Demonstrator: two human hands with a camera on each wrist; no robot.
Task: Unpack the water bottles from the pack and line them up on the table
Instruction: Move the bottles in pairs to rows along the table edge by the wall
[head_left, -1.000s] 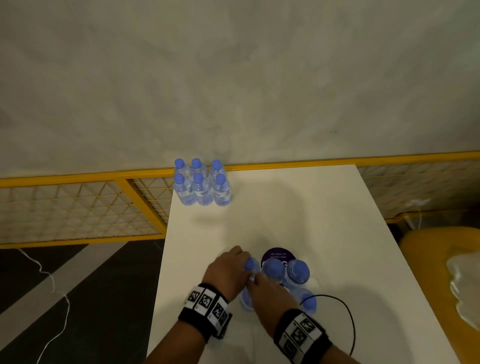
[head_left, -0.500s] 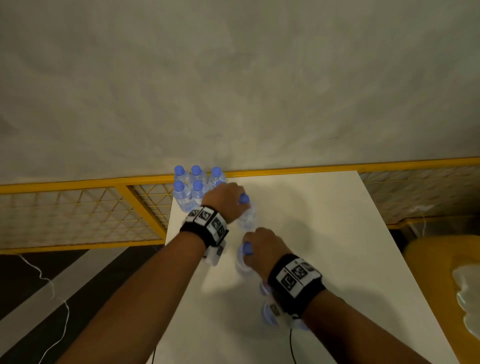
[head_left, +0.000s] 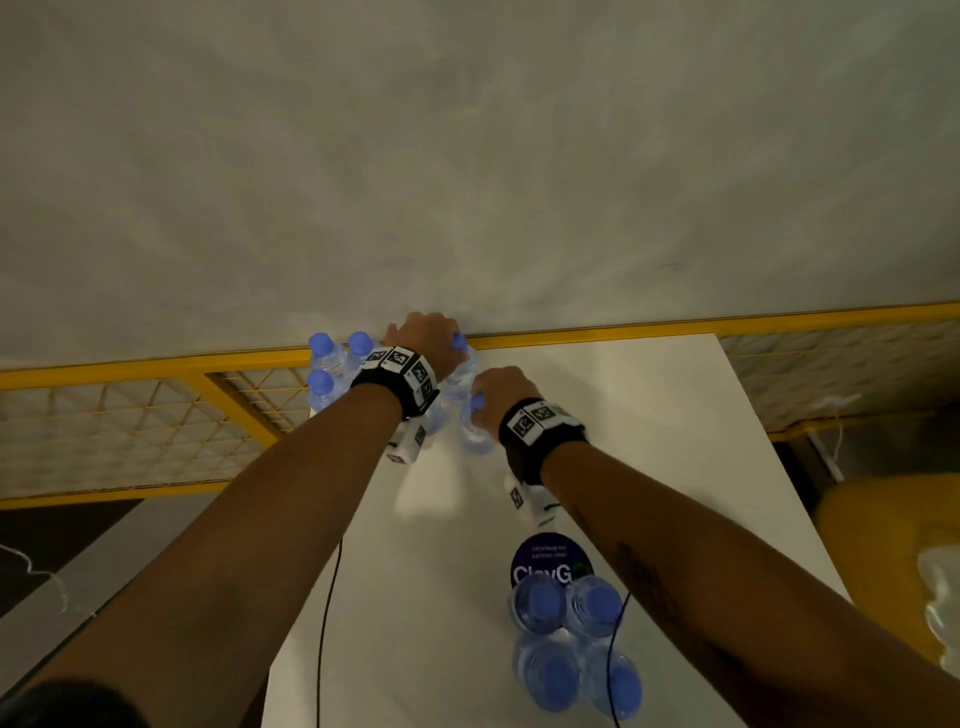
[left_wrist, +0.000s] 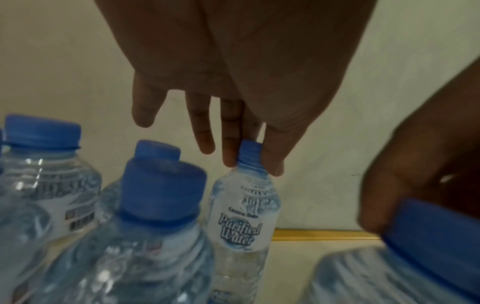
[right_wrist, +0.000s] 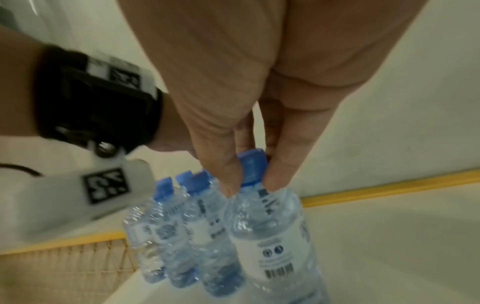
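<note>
My left hand (head_left: 426, 338) pinches the blue cap of a clear water bottle (head_left: 464, 371) at the table's far edge, just right of the standing group of bottles (head_left: 324, 358). In the left wrist view, fingers and thumb of that hand (left_wrist: 249, 158) hold the cap of the "Purified Water" bottle (left_wrist: 244, 216). My right hand (head_left: 501, 387) pinches the cap of a second bottle (head_left: 475, 431) just in front of it. In the right wrist view this hand (right_wrist: 250, 176) holds its bottle (right_wrist: 270, 232) upright beside the group (right_wrist: 179, 226). Several bottles (head_left: 566, 639) stand clustered near the front.
The white table (head_left: 649, 467) ends at a yellow rail (head_left: 675, 327) and mesh fence. A round purple sticker (head_left: 550, 558) lies by the front cluster. Black cables (head_left: 324, 597) run over the table's near part. A yellow object (head_left: 883, 519) with clear plastic (head_left: 940, 587) stands to the right.
Both hands have each taken a bottle by its cap from the front cluster and carried it across the table to the far left corner, next to the standing group.
</note>
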